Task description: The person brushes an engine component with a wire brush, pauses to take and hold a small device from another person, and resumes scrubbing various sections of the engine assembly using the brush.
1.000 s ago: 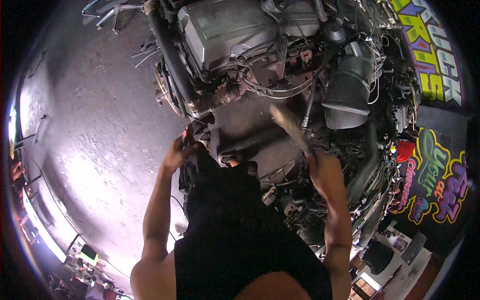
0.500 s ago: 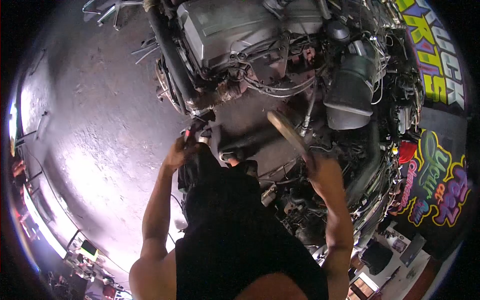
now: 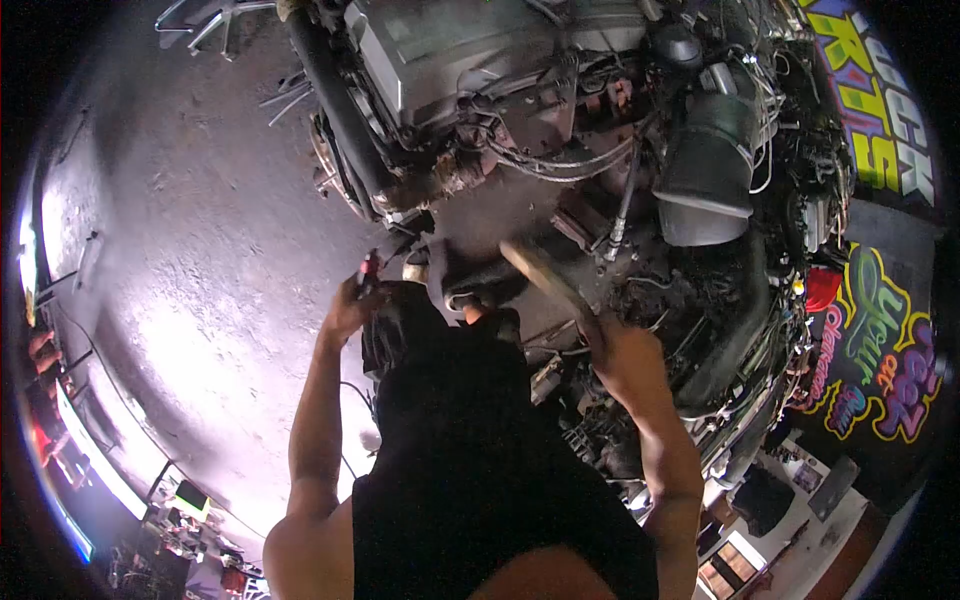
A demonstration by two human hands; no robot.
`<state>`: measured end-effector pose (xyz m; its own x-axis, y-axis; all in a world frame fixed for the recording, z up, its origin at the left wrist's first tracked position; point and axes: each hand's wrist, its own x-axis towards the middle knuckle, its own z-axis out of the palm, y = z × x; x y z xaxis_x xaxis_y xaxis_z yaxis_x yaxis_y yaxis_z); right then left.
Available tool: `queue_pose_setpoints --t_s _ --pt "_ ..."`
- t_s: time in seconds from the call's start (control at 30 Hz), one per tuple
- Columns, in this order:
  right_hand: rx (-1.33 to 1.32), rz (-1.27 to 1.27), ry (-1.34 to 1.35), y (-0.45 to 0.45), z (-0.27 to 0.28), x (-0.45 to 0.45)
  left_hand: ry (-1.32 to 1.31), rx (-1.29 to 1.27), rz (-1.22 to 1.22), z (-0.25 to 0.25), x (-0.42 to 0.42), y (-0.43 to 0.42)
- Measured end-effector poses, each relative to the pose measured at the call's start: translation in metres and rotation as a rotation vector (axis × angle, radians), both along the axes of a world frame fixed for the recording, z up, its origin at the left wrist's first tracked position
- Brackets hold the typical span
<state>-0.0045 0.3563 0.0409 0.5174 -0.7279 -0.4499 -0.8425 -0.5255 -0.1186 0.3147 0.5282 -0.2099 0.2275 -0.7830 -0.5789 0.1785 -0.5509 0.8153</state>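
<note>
I have two hands at work, each closed on one tool. My right hand (image 3: 628, 358) is wrapped around the lower end of one pale, wooden-looking stick (image 3: 545, 275); its blunt far end points up and to the left, over the floor space between me and the engine. My left hand (image 3: 348, 310) is clamped around one red-handled tool (image 3: 369, 264), its red part showing above my fingers; I cannot tell what kind of tool it is. The two tools are well apart.

Just beyond them sits one engine, with one big grey cover (image 3: 430, 65) on top and one thick dark pipe (image 3: 335, 105) along its left side. Several pale cables (image 3: 575, 175) sag across its near face, too tangled to count. Right of those stand one slim metal rod (image 3: 624, 210) and one wide grey duct (image 3: 708, 165). Farther right hangs one red cloth-like thing (image 3: 823, 288), near one dark wall (image 3: 875, 480) painted with lettering.
</note>
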Motion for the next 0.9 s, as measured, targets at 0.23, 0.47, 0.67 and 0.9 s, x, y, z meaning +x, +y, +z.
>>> queue_pose_setpoints --t_s 0.23,0.47,0.67,0.9 --pt "-0.141 -0.223 0.26 -0.015 0.036 -0.037 -0.054 0.013 0.073 0.025 0.003 -0.001" --pt "-0.119 -0.078 -0.038 -0.024 -0.052 0.007 -0.101 -0.017 -0.034 -0.001 0.007 -0.005" --pt "-0.103 -0.207 -0.021 0.021 0.031 -0.064 -0.354 0.1 0.099 -0.015 0.02 0.058" --pt "-0.072 -0.212 0.038 -0.036 -0.093 -0.003 -0.474 0.154 -0.024 -0.013 0.03 0.02"
